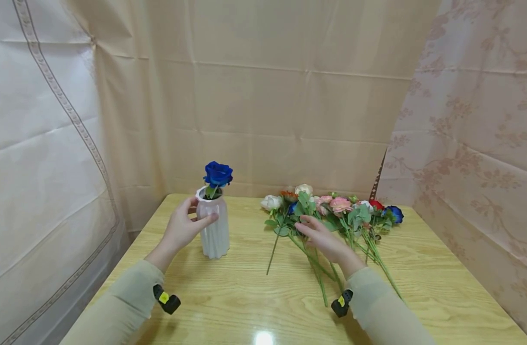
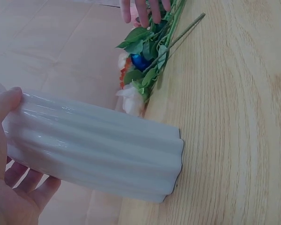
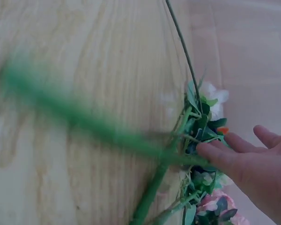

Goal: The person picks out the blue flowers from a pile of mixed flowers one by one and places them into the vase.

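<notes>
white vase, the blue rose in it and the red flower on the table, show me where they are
White vase [image 1: 215, 235]: head view, on its body.
Blue rose [image 1: 218, 174]: head view, on its bloom.
Red flower [image 1: 377, 204]: head view, on its petals.

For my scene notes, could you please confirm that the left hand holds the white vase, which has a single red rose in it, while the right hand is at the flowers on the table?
Not quite: the head view shows the single rose is blue, not red. The left hand holds the white vase, and the right hand is at the flowers on the table.
</notes>
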`<state>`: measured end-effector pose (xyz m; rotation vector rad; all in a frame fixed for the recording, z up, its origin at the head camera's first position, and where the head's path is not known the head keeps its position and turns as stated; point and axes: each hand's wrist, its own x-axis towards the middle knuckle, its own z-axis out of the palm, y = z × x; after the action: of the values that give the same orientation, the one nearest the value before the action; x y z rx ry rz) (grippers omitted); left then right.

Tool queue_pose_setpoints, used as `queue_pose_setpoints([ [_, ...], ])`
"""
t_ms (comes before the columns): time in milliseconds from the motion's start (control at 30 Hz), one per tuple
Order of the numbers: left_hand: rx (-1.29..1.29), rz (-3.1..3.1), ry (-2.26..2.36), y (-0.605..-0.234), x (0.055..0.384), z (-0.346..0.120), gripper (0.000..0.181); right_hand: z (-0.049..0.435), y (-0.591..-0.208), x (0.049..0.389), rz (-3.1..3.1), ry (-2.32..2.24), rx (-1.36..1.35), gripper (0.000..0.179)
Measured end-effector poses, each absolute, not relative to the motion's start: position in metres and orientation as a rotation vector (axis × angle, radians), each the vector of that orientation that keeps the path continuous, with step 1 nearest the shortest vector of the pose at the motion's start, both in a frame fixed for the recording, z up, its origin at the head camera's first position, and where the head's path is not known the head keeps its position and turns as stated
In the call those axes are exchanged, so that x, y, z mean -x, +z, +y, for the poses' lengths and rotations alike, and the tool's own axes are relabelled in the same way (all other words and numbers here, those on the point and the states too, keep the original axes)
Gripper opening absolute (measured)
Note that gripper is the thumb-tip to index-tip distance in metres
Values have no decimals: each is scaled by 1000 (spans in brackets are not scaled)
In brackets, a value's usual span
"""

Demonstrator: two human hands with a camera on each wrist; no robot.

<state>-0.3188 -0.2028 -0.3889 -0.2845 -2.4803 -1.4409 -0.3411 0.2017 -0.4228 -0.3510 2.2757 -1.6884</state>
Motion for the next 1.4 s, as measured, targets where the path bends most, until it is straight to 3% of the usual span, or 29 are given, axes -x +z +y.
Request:
queue_pose_setpoints([
  [667, 276, -2481, -1460, -390, 319, -205, 86, 243, -417, 348, 2393, -1727, 168, 92],
  [1400, 275, -2491, -1453, -390, 320, -204, 88, 219, -412, 344, 2360, -1723, 278, 82],
])
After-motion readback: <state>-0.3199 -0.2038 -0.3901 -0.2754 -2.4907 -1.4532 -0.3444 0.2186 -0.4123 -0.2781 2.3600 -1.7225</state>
